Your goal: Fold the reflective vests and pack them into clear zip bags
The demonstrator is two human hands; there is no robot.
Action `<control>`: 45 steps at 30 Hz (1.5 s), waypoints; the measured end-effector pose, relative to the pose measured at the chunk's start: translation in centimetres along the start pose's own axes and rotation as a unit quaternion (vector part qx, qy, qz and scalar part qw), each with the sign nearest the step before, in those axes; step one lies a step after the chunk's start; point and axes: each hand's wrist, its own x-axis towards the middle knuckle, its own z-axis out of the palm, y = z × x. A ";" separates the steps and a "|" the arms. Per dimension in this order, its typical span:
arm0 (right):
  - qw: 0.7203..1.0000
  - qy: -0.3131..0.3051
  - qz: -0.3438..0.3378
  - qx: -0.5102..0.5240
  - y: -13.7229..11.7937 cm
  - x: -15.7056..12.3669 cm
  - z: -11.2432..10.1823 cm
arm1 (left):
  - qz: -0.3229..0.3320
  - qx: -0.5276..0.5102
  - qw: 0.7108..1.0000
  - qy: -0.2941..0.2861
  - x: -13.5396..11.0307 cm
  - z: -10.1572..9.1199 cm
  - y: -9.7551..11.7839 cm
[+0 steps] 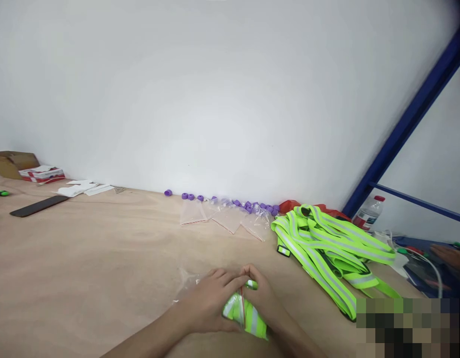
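Low in the middle of the head view, a folded lime-green reflective strap (255,322) lies partly inside a clear zip bag (188,282) with a red seal line. Part of the strap sticks out past that line on the right. My left hand (211,301) is closed over the bag, its thumb and fingers around the strap bundle. My right hand (260,294) is curled round the far right side of the strap at the bag's mouth. Some fingertips of both hands are hidden.
A heap of lime reflective straps (327,243) lies to the right, near a water bottle (369,214). Flat zip bags (226,219) and several purple caps (248,206) line the wall. At the left are a black strip (39,205) and a cardboard box (14,163). Another person's hand (449,256) shows far right.
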 end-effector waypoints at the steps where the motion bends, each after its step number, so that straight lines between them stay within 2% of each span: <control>1: 1.000 0.009 -0.004 0.005 0.3 0.0 0.0 | -0.006 0.000 1.000 0.001 0.1 0.2 0.1; 9: 1.000 -0.003 0.004 0.013 1.1 0.2 -0.3 | -0.018 -0.004 1.000 0.002 0.3 0.7 0.6; 14: 0.998 0.044 -0.023 0.045 0.5 -0.1 0.3 | -0.035 -0.027 0.999 0.003 0.5 0.9 1.0; 19: 0.991 0.078 -0.063 0.087 0.4 -0.4 0.3 | -0.026 -0.061 0.998 0.019 0.6 1.8 0.9; 24: 0.974 0.119 -0.066 0.179 0.1 -0.5 0.2 | -0.036 -0.043 0.998 0.025 0.8 2.4 0.8; 29: 0.968 0.142 -0.052 0.201 -0.2 -0.5 0.5 | -0.037 -0.040 0.998 0.036 1.0 2.4 0.8; 37: 0.967 0.143 -0.028 0.210 0.0 -0.3 0.4 | -0.038 -0.009 0.999 0.035 0.9 2.3 1.0; 45: 0.976 0.109 -0.007 0.189 0.2 0.0 0.1 | -0.039 -0.003 0.999 0.022 1.0 2.0 0.6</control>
